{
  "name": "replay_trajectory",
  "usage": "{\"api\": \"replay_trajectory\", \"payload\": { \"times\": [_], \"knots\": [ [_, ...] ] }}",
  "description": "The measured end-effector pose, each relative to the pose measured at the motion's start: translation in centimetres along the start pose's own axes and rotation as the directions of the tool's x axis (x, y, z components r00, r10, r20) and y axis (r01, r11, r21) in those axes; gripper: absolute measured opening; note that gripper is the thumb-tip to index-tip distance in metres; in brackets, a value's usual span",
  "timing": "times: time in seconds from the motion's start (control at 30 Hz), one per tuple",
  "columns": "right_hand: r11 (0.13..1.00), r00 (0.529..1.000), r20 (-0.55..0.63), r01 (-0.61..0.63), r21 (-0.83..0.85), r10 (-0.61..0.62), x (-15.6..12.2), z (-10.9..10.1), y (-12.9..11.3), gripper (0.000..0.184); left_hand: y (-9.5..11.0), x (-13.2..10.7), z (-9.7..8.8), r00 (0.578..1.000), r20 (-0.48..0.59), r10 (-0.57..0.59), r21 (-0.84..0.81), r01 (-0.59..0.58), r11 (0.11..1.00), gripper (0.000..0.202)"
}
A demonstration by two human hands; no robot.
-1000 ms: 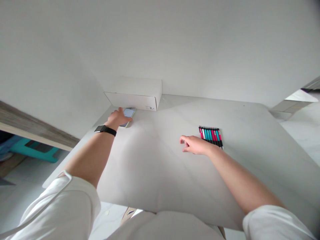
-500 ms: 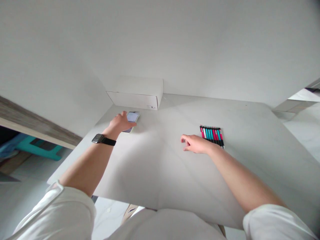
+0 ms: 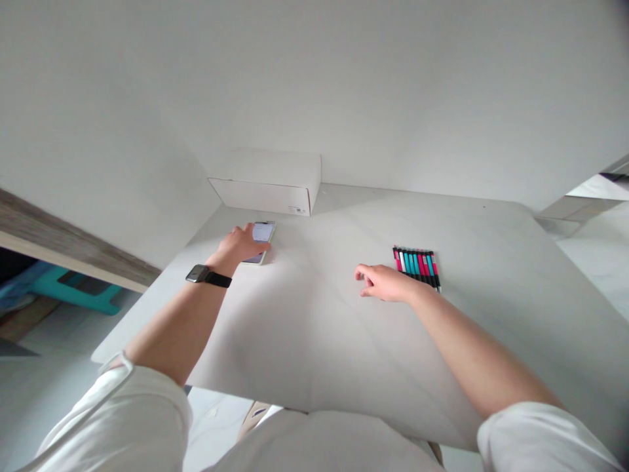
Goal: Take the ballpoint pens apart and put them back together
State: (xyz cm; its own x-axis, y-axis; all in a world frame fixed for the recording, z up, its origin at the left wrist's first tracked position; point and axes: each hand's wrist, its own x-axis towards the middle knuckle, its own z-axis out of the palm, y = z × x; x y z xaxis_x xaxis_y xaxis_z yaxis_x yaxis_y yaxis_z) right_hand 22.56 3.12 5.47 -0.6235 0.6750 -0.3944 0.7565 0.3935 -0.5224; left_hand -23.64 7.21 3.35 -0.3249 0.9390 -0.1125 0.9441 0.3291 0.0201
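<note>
My left hand (image 3: 240, 243), with a dark watch (image 3: 197, 273) on the wrist, grips a smartphone (image 3: 264, 232) by its sides. The phone has a lit screen and a pale case, and it appears to lie flat on the table; my fingers cover its lower left part. Farther right, my right hand (image 3: 382, 282) rests at the table surface, fingers loosely curled and thumb apart, with nothing between them. Just beyond it lies a row of pens (image 3: 417, 264) in pink, teal and white with black ends, side by side. My right forearm hides part of their near ends.
A white box (image 3: 265, 194) stands against the wall at the back left of the pale table (image 3: 314, 328). Below the left table edge, a teal stool (image 3: 78, 292) shows on the floor. A wooden ledge (image 3: 73, 236) runs along the left.
My left hand has shifted slightly toward me and to the right, and the phone with it. The phone looks lower and flatter now. My right hand and the pens have stayed put.
</note>
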Motion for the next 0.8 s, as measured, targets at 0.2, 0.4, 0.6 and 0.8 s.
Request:
{"api": "replay_trajectory", "payload": {
  "times": [0.2,0.4,0.6,0.8],
  "knots": [
    [1.000,1.000,0.010,-0.015,0.001,0.015,0.23,0.13,0.15,0.035,0.32,-0.19,-0.07,1.000,0.002,-0.022,-0.011,0.022,1.000,0.103],
    [1.000,1.000,-0.003,0.003,-0.005,-0.003,0.57,0.26,0.35,0.036,0.36,-0.45,-0.05,1.000,-0.003,-0.021,-0.019,0.020,1.000,0.099],
    [1.000,1.000,-0.005,-0.015,-0.004,0.015,0.46,0.19,0.00,0.034,0.16,-0.54,-0.07,1.000,-0.002,-0.007,-0.025,0.007,1.000,0.099],
    [1.000,1.000,-0.004,0.006,0.013,-0.006,0.48,0.13,0.25,0.034,0.05,-0.47,0.20,1.000,-0.025,-0.012,-0.048,0.011,0.999,0.108]
  ]
}}
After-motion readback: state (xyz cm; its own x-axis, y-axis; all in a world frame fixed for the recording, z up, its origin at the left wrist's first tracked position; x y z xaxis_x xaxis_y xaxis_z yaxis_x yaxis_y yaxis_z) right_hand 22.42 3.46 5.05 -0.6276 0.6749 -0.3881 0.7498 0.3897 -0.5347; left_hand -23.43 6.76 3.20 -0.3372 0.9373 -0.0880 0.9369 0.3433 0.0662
